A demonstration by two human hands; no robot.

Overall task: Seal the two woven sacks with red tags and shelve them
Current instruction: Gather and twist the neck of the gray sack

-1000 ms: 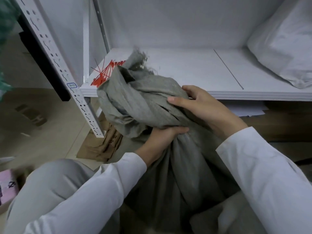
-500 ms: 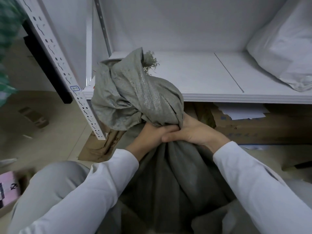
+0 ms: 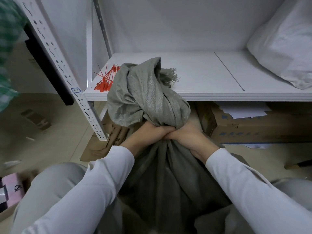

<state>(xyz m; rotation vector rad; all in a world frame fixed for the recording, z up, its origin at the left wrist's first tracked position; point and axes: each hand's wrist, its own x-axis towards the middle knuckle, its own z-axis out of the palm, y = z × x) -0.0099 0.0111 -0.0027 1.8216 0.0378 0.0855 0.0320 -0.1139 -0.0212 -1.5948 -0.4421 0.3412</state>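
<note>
A grey woven sack (image 3: 168, 174) stands on the floor between my knees, its mouth gathered into a twisted bunch that flops over toward the shelf. My left hand (image 3: 152, 130) and my right hand (image 3: 187, 134) both grip the sack's neck just under the bunch, fingers wrapped round it and touching each other. A bundle of red tags (image 3: 105, 80) lies on the white shelf (image 3: 202, 95) at its front left corner, partly hidden behind the sack's top. A white sack (image 3: 285, 46) lies on the shelf at the right.
A perforated white upright (image 3: 67, 78) slants down at the left. Cardboard boxes (image 3: 256, 127) with papers on top sit under the shelf. Flattened brown cardboard (image 3: 103, 142) lies on the floor by the upright. A pink box (image 3: 11, 188) is at lower left.
My right hand slid down from the bunched top to the neck and now grips it beside my left hand. The bunch has tightened and sunk lower, uncovering the red tags again.
</note>
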